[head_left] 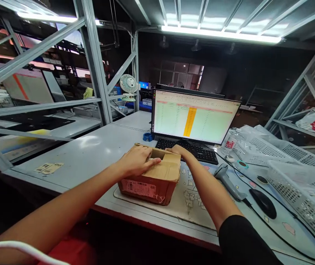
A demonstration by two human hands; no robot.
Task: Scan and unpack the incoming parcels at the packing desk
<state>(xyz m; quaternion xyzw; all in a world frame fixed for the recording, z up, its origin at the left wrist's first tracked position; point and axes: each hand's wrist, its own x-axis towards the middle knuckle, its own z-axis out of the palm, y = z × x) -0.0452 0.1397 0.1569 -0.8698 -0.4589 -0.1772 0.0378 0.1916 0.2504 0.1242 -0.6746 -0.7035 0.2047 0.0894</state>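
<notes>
A brown cardboard box (pixel 146 189) with a torn white label on its near side sits on the desk mat (pixel 190 198), its top partly open over a dark inside. My left hand (pixel 139 160) grips the top at the left, thumb stretched out over the near flap and fingers bent over the opening. At the far right corner, my right hand (pixel 177 150) holds the box's edge; its fingertips are partly hidden behind the flap. What lies inside the box cannot be made out.
Behind the box stand a black keyboard (pixel 196 150), a monitor (pixel 171 117) showing a spreadsheet and a blue tape roll (pixel 148 137). To the right are a barcode scanner (pixel 229 184), a mouse (pixel 262 203), cables and white baskets (pixel 292 180). Labels (pixel 49 168) lie at left.
</notes>
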